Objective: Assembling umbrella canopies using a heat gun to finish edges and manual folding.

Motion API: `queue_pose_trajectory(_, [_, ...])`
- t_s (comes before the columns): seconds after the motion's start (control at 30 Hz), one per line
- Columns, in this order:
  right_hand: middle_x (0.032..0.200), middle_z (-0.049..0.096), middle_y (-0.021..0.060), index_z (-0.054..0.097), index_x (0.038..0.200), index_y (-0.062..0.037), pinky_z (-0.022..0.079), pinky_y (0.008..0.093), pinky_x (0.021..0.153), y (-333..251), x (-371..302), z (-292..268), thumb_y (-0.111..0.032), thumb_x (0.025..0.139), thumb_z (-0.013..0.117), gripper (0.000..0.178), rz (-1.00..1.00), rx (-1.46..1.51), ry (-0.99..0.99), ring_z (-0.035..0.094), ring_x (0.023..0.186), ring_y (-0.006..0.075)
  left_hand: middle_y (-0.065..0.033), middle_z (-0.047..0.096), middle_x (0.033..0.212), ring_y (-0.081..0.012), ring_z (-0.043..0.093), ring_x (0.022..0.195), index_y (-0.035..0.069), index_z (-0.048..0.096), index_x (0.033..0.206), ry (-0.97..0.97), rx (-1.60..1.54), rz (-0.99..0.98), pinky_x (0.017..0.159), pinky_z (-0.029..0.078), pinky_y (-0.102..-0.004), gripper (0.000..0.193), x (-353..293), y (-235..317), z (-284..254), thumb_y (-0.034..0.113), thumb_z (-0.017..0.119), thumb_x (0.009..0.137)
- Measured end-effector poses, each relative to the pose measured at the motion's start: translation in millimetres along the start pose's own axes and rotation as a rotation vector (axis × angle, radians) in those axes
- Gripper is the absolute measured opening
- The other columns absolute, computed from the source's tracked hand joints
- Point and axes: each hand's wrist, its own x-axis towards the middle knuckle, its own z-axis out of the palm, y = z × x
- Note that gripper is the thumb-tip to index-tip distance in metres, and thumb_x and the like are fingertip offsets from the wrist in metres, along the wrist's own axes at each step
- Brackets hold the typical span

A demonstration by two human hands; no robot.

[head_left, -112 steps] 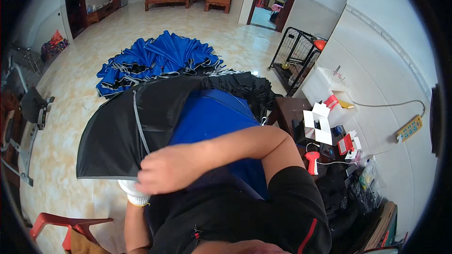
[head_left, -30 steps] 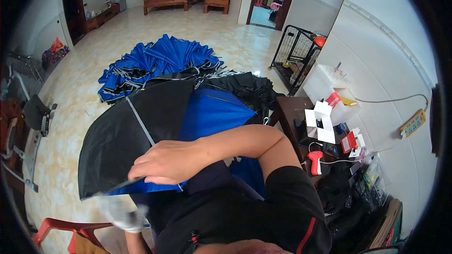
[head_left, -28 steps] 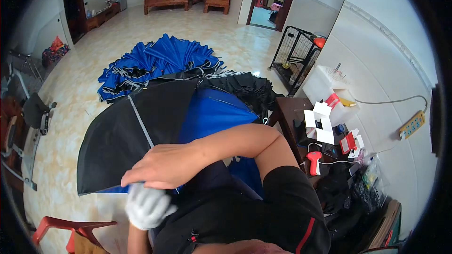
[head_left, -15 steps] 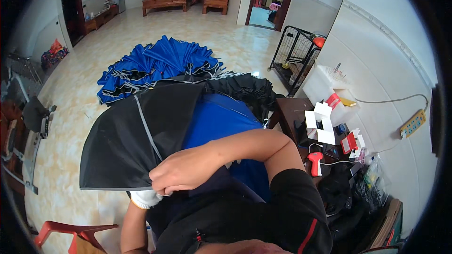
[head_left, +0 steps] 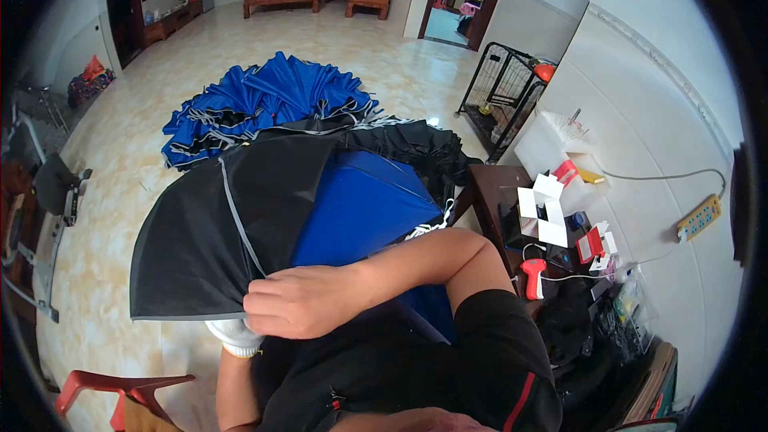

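A black and blue umbrella canopy point(head_left: 200, 232) is spread in front of me, with grey edging and a grey strip running down its black panel. My right hand point(head_left: 296, 302), bare, reaches across my body, and its curled fingers close on the gathered fabric near the end of that strip. Just below it is my left hand point(head_left: 236, 334) in a white knit glove, tucked under the canopy's lower edge. The left fingers are hidden by the cloth and the right hand. A blue panel point(head_left: 360, 200) of the canopy lies beyond my right forearm.
Beyond lie heaped blue canopies point(head_left: 268, 92) and black ones point(head_left: 416, 144). At right, a dark table point(head_left: 488, 184) holds a red-and-white tagging gun point(head_left: 533, 278) and an opened white box point(head_left: 544, 212). A red plastic stool point(head_left: 120, 384) stands lower left; a wire cage point(head_left: 504, 100) is farther right.
Both hands and the canopy have shifted slightly left. My right hand has turned a little, its back more in view. More white cord shows beside the blue panel.
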Motion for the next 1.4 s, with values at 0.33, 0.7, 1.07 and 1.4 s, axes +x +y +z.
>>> queue_pose_trajectory(0.33, [0.071, 0.056, 0.0108, 0.051, 0.07, -0.0037, 0.042, 0.0372, 0.078, 34.0, 1.0, 3.3, -0.024, 0.076, 0.062, 0.024, 0.029, 0.156, -0.302, 0.055, 0.066, 0.0262, -0.0122, 0.057, 0.113, -0.024, 0.055, 0.103, 0.002, 0.054, 0.115, 0.162, -0.198, -0.39, 0.089, 0.043, -0.0364, 0.05, -31.3, -20.7, -23.8, 0.029, 0.067, 0.075])
queue_pose_trajectory(0.7, [0.064, 0.055, 0.007, 0.051, 0.073, -0.006, 0.038, 0.0395, 0.087, 59.8, -2.9, -43.6, -0.025, 0.076, 0.065, 0.023, -0.049, 0.059, -0.421, 0.056, 0.069, 0.0269, -0.011, 0.06, 0.099, -0.0233, 0.06, 0.084, 0.002, 0.048, 0.121, 0.608, 0.128, -0.842, 0.077, 0.048, -0.0361, 0.049, -99.0, -81.7, -147.7, 0.038, 0.048, 0.089])
queue_pose_trajectory(1.07, [0.07, 0.056, 0.0127, 0.05, 0.076, -0.0021, 0.044, 0.039, 0.063, 7.1, 51.3, -15.6, -0.005, 0.072, 0.057, 0.008, 0.356, 0.684, -0.342, 0.057, 0.073, 0.0307, -0.0103, 0.058, 0.108, -0.0293, 0.054, 0.101, 0.017, 0.058, 0.112, -0.451, 0.065, 0.445, 0.087, 0.043, -0.039, 0.044, 68.5, 103.0, -108.5, 0.034, 0.07, 0.072])
queue_pose_trajectory(1.4, [0.078, 0.06, 0.0178, 0.057, 0.083, 0.004, 0.045, 0.0403, 0.069, 18.0, 39.3, -6.9, -0.001, 0.074, 0.055, 0.01, 0.07, 0.718, -0.715, 0.059, 0.078, 0.0322, -0.0038, 0.047, 0.129, -0.0159, 0.045, 0.119, 0.019, 0.047, 0.125, -1.135, -0.841, -0.356, 0.098, 0.038, -0.0356, 0.044, 55.7, 27.2, -39.9, 0.031, 0.057, 0.085])
